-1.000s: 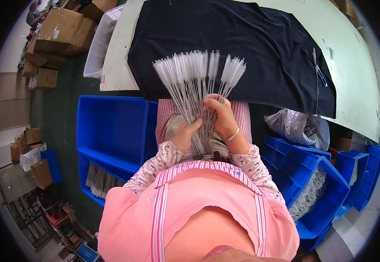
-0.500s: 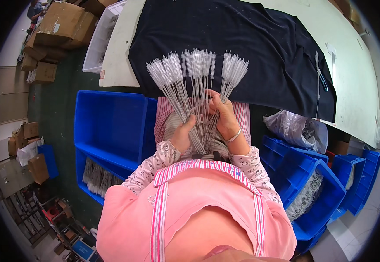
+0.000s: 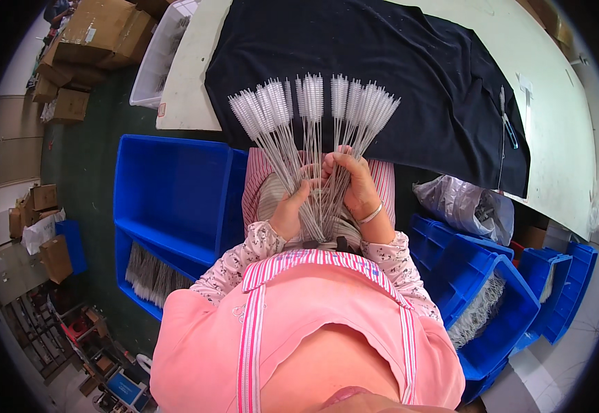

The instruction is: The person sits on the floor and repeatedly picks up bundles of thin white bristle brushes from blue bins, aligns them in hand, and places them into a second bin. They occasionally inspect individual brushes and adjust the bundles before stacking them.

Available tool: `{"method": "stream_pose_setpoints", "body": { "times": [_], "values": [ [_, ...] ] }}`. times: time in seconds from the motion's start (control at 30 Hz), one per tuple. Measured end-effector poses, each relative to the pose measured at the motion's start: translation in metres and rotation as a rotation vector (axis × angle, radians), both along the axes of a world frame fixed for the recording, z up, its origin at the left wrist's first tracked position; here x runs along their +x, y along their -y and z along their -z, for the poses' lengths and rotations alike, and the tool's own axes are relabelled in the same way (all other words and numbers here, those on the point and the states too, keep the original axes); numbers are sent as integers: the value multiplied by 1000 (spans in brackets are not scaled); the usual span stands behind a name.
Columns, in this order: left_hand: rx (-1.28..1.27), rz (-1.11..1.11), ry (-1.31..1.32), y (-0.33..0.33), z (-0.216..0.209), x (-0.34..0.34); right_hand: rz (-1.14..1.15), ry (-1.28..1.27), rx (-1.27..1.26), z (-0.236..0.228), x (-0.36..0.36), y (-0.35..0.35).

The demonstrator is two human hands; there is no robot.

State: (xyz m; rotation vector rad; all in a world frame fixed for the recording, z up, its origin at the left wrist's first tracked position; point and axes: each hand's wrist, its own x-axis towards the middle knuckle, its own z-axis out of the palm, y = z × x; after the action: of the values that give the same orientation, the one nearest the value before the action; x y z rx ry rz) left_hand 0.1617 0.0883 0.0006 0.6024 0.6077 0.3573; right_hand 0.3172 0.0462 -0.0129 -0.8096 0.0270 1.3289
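Note:
A fan of thin wire-stemmed brushes (image 3: 311, 96) with white bristle heads stands over my lap, heads pointing away from me. My left hand (image 3: 290, 212) is closed round the left part of the fan, its thumb across the stems. Around the right part, my right hand (image 3: 356, 180) is closed, with thumb and fingertips pinched at the stems near the middle. A narrow group of brushes stands between the two held parts. The lower stem ends come together near the apron's top edge. Some fingers of both hands are hidden behind the stems.
Dark cloth (image 3: 354, 48) covers part of the pale table (image 3: 554, 117) ahead; blue-handled snips (image 3: 509, 127) lie on it. Blue bins (image 3: 169, 196) stand at my left, one holding more wire stems (image 3: 151, 275). More blue bins (image 3: 499, 330) and a plastic bag (image 3: 465, 206) are at right.
Several brushes have shifted from the middle group to the right part, which is now wider. The middle group has narrowed. My left hand stays nearly in place.

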Motion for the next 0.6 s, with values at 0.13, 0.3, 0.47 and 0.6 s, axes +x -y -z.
{"method": "stream_pose_setpoints", "body": {
  "times": [0.13, 0.3, 0.47, 0.6],
  "values": [
    [45, 41, 9, -1, 4, -2, -7, 44, -12, -3, 1, 1],
    [-16, 49, 8, 0, 1, -1, -57, 73, -84, -15, -1, -1],
    [1, 23, 43, 2, 0, 2, -113, 11, 0, 3, 7, 2],
    [-99, 60, 57, 0, 4, -2, -79, -105, -2, -5, 6, 3]
  ]
}}
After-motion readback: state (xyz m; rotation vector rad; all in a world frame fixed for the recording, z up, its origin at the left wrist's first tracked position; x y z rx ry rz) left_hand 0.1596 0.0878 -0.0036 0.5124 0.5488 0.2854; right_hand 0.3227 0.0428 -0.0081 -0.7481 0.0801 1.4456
